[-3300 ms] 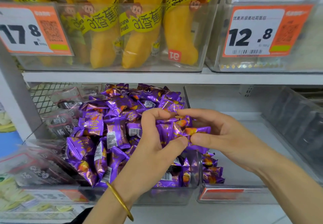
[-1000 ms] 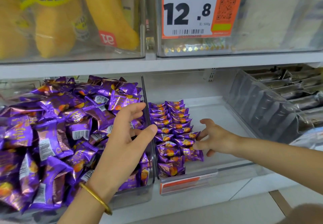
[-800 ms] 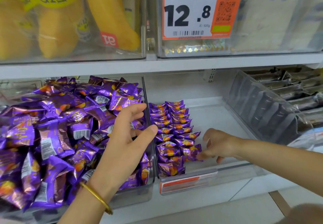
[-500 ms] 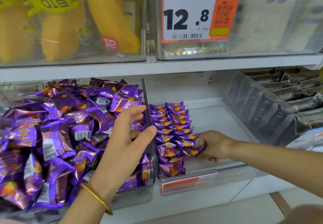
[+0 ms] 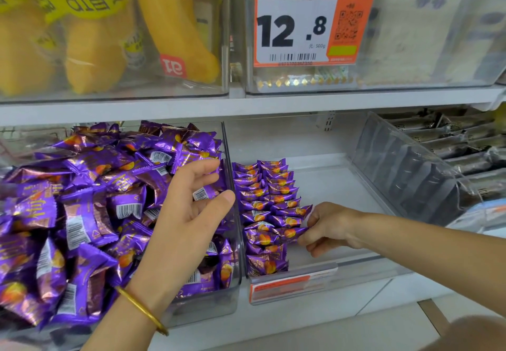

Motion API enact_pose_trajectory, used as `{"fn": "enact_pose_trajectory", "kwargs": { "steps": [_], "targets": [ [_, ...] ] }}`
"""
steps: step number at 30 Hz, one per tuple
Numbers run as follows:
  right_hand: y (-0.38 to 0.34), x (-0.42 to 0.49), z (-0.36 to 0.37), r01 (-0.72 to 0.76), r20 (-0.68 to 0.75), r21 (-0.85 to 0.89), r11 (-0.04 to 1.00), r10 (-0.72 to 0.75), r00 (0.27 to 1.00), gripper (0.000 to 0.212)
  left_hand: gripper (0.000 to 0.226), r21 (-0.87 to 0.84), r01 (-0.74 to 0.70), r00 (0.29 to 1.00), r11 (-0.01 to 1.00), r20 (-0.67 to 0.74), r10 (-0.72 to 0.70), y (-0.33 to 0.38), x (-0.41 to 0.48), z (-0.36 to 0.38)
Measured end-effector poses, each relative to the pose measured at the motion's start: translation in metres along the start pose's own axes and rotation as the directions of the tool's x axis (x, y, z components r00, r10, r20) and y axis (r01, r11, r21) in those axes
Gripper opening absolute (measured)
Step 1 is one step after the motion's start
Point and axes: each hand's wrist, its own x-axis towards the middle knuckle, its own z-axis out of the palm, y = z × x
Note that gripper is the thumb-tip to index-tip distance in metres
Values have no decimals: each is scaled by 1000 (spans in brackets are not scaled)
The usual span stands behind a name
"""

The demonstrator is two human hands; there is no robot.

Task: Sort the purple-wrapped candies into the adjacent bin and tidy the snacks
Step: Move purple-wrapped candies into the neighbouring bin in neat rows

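Observation:
A clear bin [image 5: 232, 290] on the lower shelf is heaped with purple-wrapped candies [image 5: 90, 200]. My left hand [image 5: 189, 214] hovers over that heap at its right side, fingers loosely spread, holding nothing. The adjacent clear bin [image 5: 342, 186] to the right holds two neat rows of the same candies [image 5: 265, 186] along its left wall. My right hand [image 5: 328, 227] is inside this bin and pinches the end of one purple candy [image 5: 290, 231] near the front of the right row.
A bin of dark-wrapped snacks [image 5: 438, 164] stands at the right. Above, the upper shelf [image 5: 246, 104] carries clear bins of yellow banana-shaped breads [image 5: 95, 36] and a 12.8 price tag [image 5: 315, 19]. An orange label strip [image 5: 287, 282] fronts the adjacent bin.
My right hand reached to the front of the candy rows, curled its fingers and took hold of one candy. My left hand stayed over the heap.

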Motion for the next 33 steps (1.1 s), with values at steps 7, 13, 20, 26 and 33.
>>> {"fn": "enact_pose_trajectory", "kwargs": {
  "steps": [7, 13, 20, 26, 33],
  "targets": [
    [-2, -4, 2, 65, -100, -36, 997, -69, 993, 47, 35, -18, 11, 1000, 1000, 4, -11, -1, -1, -4],
    [-6, -12, -1, 103, -16, 10, 995, -103, 995, 16, 35, -15, 4, 1000, 1000, -6, -4, 3, -2, -2],
    [-8, -14, 4, 105, 0, 222, 969, -108, 994, 11, 34, -21, 3, 1000, 1000, -7, -3, 0, -2, -4],
    [-7, -7, 3, 106, -117, 184, 977, -85, 989, 11, 33, -17, 11, 1000, 1000, -22, -11, 1, -2, -6],
    [-8, -6, 2, 79, -91, 197, 977, -62, 994, 14, 33, -56, -50, 996, 997, -75, 46, 3, 1, -10]
  ]
}}
